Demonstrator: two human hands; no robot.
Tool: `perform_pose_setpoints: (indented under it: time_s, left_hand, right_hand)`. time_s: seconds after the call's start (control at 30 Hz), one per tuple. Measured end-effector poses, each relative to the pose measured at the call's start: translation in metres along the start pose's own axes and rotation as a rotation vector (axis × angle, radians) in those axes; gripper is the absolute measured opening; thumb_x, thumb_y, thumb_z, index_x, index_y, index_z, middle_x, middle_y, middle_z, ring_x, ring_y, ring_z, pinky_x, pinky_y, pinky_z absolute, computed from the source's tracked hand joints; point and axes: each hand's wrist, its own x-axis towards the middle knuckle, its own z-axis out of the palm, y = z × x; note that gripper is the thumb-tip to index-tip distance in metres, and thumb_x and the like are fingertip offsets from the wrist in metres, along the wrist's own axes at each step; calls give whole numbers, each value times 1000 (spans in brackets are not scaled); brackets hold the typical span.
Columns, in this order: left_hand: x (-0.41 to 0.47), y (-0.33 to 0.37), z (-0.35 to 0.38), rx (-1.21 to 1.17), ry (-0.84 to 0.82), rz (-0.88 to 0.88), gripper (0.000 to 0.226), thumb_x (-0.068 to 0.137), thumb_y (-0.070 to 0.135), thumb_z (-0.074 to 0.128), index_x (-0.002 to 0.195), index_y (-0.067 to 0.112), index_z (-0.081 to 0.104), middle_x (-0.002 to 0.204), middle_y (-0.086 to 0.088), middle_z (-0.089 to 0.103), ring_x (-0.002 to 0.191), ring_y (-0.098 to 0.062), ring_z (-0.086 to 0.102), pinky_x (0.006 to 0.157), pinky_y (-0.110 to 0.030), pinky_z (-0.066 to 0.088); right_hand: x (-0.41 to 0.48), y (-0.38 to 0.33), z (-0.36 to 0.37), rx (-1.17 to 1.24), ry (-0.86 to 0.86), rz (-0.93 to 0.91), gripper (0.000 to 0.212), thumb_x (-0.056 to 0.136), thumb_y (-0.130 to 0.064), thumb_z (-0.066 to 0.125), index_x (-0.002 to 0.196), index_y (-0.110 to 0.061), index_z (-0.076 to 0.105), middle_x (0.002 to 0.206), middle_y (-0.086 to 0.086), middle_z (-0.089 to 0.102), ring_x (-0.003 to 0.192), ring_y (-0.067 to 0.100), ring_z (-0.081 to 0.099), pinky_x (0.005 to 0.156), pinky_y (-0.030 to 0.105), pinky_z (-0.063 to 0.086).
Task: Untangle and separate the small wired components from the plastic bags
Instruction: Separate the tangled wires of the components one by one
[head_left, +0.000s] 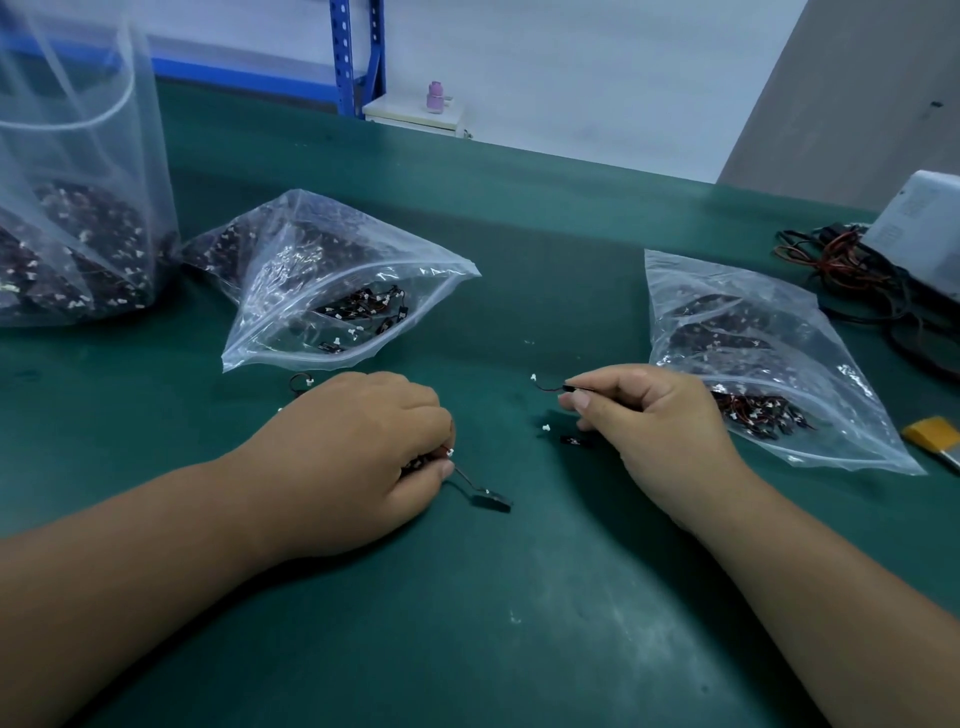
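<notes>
My left hand (363, 447) rests on the green mat and grips a small clump of wired components; one black part on a thin wire (491, 500) trails out to its right. My right hand (654, 415) pinches a single wired component (556, 385), whose white connector sticks out to the left above the mat. Another loose component (569, 439) lies under that hand. An open plastic bag (332, 291) of components lies behind my left hand, and a second bag (753, 353) lies to the right of my right hand.
A tall clear bag (78, 208) full of components stands at the far left. A loose component (300, 383) lies by the middle bag. A white device with red and black cables (857, 270) sits at the right edge, with a yellow item (935, 434) near it.
</notes>
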Motion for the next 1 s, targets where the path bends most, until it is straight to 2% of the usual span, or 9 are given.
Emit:
perform_pose_setpoints:
  time_s: [0.23,0.37,0.5,0.6,0.7,0.77,0.83,0.93,1.0]
  left_hand:
    - [0,-1,1,12,13,16,21,89,44,47,82,27,58,77,14,52,73,-13,49,69,-35,48]
    - [-1,-2,2,17,28,27,16,89,41,53,83,27,58,79,15,54,73,-12,50,69,-34,48]
    - [-1,-2,3,10,26,42,16,90,42,52,85,27,58,80,16,54,73,-12,50,70,-32,47]
    - [0,-3,3,12,36,45,16,90,42,52,84,28,58,79,16,53,72,-12,49,69,-32,47]
    - [-1,-2,3,8,41,39,15,89,41,53,83,28,57,78,16,52,72,-12,49,68,-34,47]
    - [-1,-2,3,6,42,37,17,89,42,52,82,28,56,78,16,51,72,-12,48,68,-34,48]
    - [0,-2,2,8,41,35,20,90,45,49,81,28,55,77,16,50,71,-12,48,68,-35,48]
    - [0,-1,2,19,30,30,24,90,48,46,81,28,55,77,15,51,72,-13,48,68,-35,48]
    - [0,-2,3,25,26,27,24,91,48,46,81,28,56,77,15,52,72,-13,48,69,-35,48]
  right_hand:
    - [4,5,-4,50,76,4,23,94,-9,65,86,-28,74,81,-7,75,63,4,64,62,11,48]
    - [5,8,-3,-35,128,-6,24,94,-15,67,83,-36,74,85,-18,74,79,-6,64,74,9,46]
    - [5,8,-2,-146,78,-14,22,93,-19,69,84,-38,72,87,-30,70,84,-13,62,68,-2,39]
    - [5,9,-4,-103,83,25,24,92,-12,67,81,-32,74,87,-11,74,78,7,66,61,4,44]
    - [5,10,-5,-111,62,22,36,83,6,61,77,-28,74,81,-15,72,68,-1,61,59,6,45]
    - [3,9,-4,-178,22,-2,39,76,9,57,74,-27,72,77,-14,70,61,-2,55,56,8,43]
    - [2,9,-4,-280,-31,-33,35,73,5,59,72,-29,70,74,-13,66,59,1,52,56,12,43]
    - [0,8,-2,-470,-100,-111,20,67,-16,62,72,-35,66,74,-17,62,66,5,54,62,20,42]
    - [0,8,-2,-508,-116,-165,16,71,-21,71,76,-36,66,73,-13,60,71,7,55,66,23,42]
